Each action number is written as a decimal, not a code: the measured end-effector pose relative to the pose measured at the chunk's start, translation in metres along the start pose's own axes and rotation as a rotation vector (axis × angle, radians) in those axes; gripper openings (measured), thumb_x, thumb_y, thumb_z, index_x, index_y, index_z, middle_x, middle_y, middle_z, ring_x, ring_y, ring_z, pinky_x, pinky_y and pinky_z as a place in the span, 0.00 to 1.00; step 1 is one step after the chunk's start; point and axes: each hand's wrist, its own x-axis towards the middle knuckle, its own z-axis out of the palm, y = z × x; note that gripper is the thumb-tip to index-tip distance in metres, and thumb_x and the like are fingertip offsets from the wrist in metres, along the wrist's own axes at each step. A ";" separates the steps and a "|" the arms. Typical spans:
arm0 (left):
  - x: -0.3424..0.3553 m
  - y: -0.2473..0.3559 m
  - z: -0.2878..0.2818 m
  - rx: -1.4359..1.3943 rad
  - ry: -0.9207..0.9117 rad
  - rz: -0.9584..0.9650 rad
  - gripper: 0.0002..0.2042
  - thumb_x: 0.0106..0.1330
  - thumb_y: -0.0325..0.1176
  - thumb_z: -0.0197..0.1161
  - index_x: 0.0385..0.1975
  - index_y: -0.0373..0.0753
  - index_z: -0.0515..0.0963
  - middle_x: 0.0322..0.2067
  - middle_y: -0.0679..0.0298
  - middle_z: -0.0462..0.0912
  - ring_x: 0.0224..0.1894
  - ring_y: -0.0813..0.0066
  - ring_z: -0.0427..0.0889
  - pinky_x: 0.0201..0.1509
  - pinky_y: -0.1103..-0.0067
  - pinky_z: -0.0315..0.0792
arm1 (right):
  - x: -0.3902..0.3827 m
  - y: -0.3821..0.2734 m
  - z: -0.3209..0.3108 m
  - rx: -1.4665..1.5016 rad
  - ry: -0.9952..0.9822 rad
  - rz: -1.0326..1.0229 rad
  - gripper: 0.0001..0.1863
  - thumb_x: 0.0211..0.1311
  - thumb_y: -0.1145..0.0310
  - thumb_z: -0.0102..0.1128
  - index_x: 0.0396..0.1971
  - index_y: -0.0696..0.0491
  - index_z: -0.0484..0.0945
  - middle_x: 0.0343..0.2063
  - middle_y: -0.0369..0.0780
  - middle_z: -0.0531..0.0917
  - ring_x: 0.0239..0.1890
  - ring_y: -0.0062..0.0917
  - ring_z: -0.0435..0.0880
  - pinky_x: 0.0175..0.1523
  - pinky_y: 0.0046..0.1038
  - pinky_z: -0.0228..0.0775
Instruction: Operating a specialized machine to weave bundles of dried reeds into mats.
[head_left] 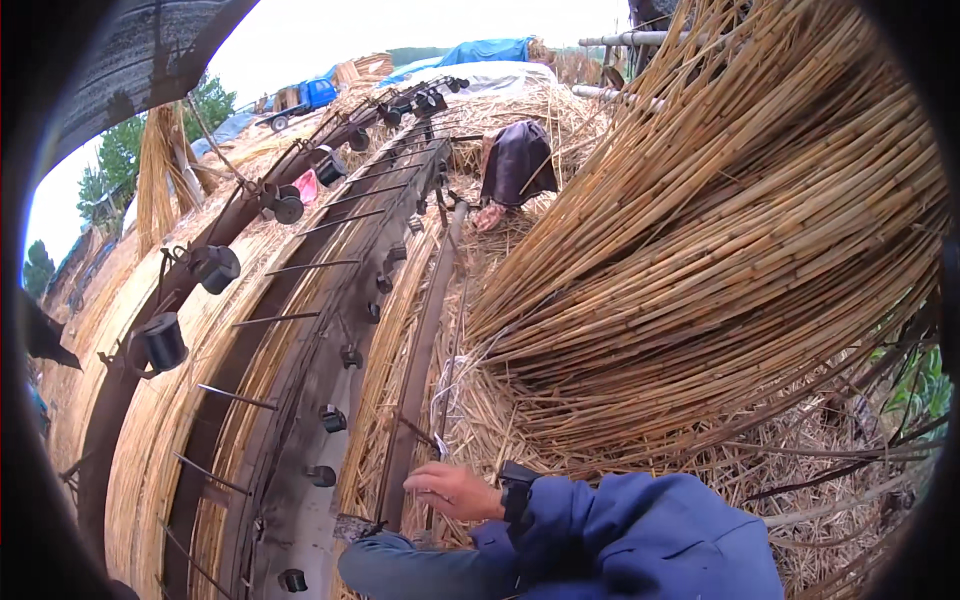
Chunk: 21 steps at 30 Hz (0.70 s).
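Note:
My right hand [455,491] reaches in from the lower right in a blue sleeve [640,540] with a dark band at the wrist. Its fingers point left, loosely bent, beside a long brown rail [418,380]; nothing shows in them. Whether they touch the rail, I cannot tell. My left hand is out of sight. Grey-blue cloth [430,568] lies at the lower edge, below the right hand; sleeve or trouser leg, I cannot tell. Left of the rail runs a long metal frame [300,430] with thin rods and several small black spools [333,419]. Pale reeds [150,460] lie along it.
A big bundle of reeds [720,260] fans out on the right, above loose straw [500,420]. A second bar [215,235] carries larger black spools [163,342]. Dark purple cloth [517,165] sits ahead. Farther off are a blue truck [305,97] and blue sheeting [490,50].

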 end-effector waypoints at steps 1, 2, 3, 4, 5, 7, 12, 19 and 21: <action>0.003 0.009 -0.001 0.095 -0.007 -0.140 0.16 0.62 0.40 0.54 0.42 0.35 0.75 0.37 0.54 0.79 0.37 0.59 0.78 0.43 0.71 0.70 | -0.001 0.015 -0.030 -0.057 0.107 0.077 0.13 0.55 0.73 0.54 0.42 0.55 0.72 0.36 0.43 0.76 0.39 0.35 0.76 0.44 0.29 0.69; 0.007 0.016 -0.004 0.192 -0.012 -0.277 0.17 0.61 0.41 0.55 0.43 0.34 0.74 0.37 0.54 0.80 0.37 0.61 0.78 0.42 0.71 0.71 | -0.003 0.029 -0.061 -0.116 0.214 0.152 0.14 0.55 0.74 0.54 0.43 0.55 0.72 0.35 0.43 0.77 0.38 0.33 0.78 0.44 0.27 0.70; 0.013 0.017 -0.010 0.070 -0.084 -0.278 0.18 0.61 0.39 0.56 0.44 0.31 0.73 0.37 0.54 0.79 0.35 0.66 0.78 0.40 0.74 0.71 | -0.007 0.046 -0.087 -0.100 0.374 0.270 0.15 0.56 0.72 0.56 0.45 0.54 0.73 0.37 0.41 0.80 0.40 0.26 0.79 0.42 0.25 0.71; 0.017 0.023 -0.013 0.069 -0.096 -0.273 0.18 0.61 0.39 0.56 0.44 0.31 0.73 0.37 0.54 0.79 0.35 0.66 0.78 0.40 0.74 0.71 | -0.010 0.062 -0.118 -0.070 0.487 0.398 0.16 0.57 0.71 0.56 0.46 0.56 0.72 0.38 0.39 0.80 0.41 0.20 0.77 0.45 0.23 0.70; 0.019 0.030 -0.017 0.098 -0.062 -0.284 0.18 0.61 0.39 0.56 0.44 0.31 0.73 0.36 0.55 0.79 0.34 0.68 0.78 0.39 0.74 0.71 | -0.010 0.074 -0.148 -0.005 0.630 0.446 0.16 0.58 0.71 0.55 0.47 0.57 0.70 0.38 0.39 0.79 0.41 0.20 0.77 0.46 0.22 0.68; 0.024 0.031 -0.020 0.059 0.000 -0.268 0.15 0.62 0.38 0.55 0.41 0.31 0.73 0.34 0.55 0.79 0.33 0.67 0.78 0.39 0.74 0.70 | -0.022 0.110 -0.216 -0.079 0.843 0.463 0.19 0.58 0.71 0.54 0.49 0.60 0.66 0.39 0.43 0.78 0.42 0.24 0.77 0.48 0.25 0.68; 0.054 -0.001 -0.049 0.068 0.011 -0.159 0.17 0.62 0.41 0.53 0.42 0.32 0.74 0.36 0.53 0.79 0.36 0.63 0.77 0.43 0.72 0.69 | -0.025 0.134 -0.366 -0.159 1.083 0.513 0.25 0.59 0.69 0.53 0.54 0.63 0.60 0.48 0.45 0.72 0.51 0.27 0.71 0.56 0.25 0.62; 0.069 -0.068 -0.086 0.373 0.249 -0.235 0.20 0.60 0.43 0.55 0.44 0.32 0.74 0.36 0.52 0.79 0.39 0.62 0.77 0.45 0.70 0.68 | -0.060 0.152 -0.593 -0.275 1.294 0.310 0.31 0.59 0.66 0.56 0.56 0.66 0.55 0.52 0.49 0.68 0.54 0.30 0.68 0.60 0.27 0.55; 0.061 -0.146 -0.125 0.395 0.248 -0.239 0.19 0.60 0.43 0.55 0.42 0.32 0.75 0.35 0.56 0.80 0.37 0.65 0.77 0.41 0.69 0.69 | -0.055 0.147 -0.623 -0.232 1.268 0.400 0.36 0.57 0.64 0.58 0.58 0.67 0.52 0.53 0.48 0.68 0.56 0.31 0.66 0.58 0.24 0.55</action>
